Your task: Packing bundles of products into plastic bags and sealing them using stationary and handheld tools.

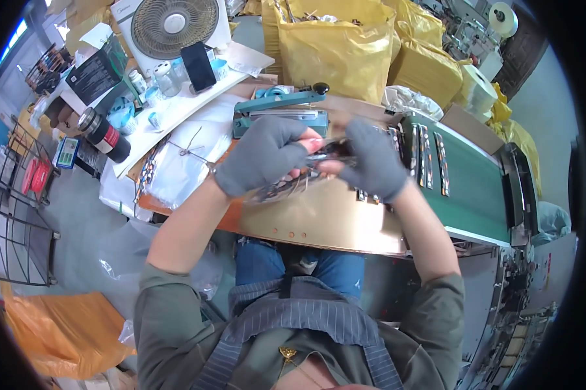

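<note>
Both my hands wear grey fingerless gloves and meet above a shiny brass-coloured work surface [319, 221]. My left hand [260, 156] and my right hand [371, 162] together pinch a thin clear plastic packet [286, 185] with a dark patterned strip inside; it hangs down below my left hand. Just behind my hands stands a teal heat sealer [280, 110] with a black knob on its lever.
A green conveyor belt [475, 188] on the right carries several narrow packed strips [425, 156]. A stack of clear bags [189, 156] lies to the left. Yellow sacks [338, 45], a fan [174, 25], a phone [198, 65], bottles and a flask [104, 135] crowd the back.
</note>
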Action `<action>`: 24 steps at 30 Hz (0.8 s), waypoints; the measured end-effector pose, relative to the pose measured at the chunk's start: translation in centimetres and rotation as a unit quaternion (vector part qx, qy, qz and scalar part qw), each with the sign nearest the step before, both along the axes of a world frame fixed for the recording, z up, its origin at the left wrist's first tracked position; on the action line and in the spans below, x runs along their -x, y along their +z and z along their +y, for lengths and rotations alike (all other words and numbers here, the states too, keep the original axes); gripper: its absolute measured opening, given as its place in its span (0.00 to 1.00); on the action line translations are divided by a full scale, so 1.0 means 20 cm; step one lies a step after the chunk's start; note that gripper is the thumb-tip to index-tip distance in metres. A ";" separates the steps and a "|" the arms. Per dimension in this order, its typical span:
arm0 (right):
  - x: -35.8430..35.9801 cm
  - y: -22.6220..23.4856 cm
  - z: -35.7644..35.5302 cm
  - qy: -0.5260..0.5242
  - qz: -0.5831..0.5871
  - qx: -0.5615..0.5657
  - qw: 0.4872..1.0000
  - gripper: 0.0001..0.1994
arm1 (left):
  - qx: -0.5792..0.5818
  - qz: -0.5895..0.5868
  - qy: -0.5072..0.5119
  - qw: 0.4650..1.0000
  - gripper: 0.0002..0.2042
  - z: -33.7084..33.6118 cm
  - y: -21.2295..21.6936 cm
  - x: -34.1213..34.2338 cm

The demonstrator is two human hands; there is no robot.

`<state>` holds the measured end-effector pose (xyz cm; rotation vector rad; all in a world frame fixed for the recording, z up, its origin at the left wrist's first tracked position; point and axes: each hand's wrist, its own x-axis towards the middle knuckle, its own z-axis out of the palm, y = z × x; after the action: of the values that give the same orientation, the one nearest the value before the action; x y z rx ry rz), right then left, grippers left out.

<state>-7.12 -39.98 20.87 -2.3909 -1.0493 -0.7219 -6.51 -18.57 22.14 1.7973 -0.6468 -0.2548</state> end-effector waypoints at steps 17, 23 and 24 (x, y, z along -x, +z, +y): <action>-1.16 -0.47 0.22 -0.292 0.070 -0.127 0.945 0.18 | 0.198 0.380 0.194 0.883 0.16 0.06 -1.13 -0.70; -1.28 -0.86 0.05 -0.363 0.090 -0.040 0.927 0.11 | 0.236 0.417 0.234 0.846 0.14 0.10 -1.21 -0.87; -1.30 -0.99 0.00 -0.387 0.112 -0.017 0.915 0.09 | 0.234 0.421 0.235 0.845 0.14 0.10 -1.24 -0.87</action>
<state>18.83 -39.93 1.16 -2.7561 0.0441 -0.6623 10.84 -16.56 -2.65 1.1412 0.3464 -0.4626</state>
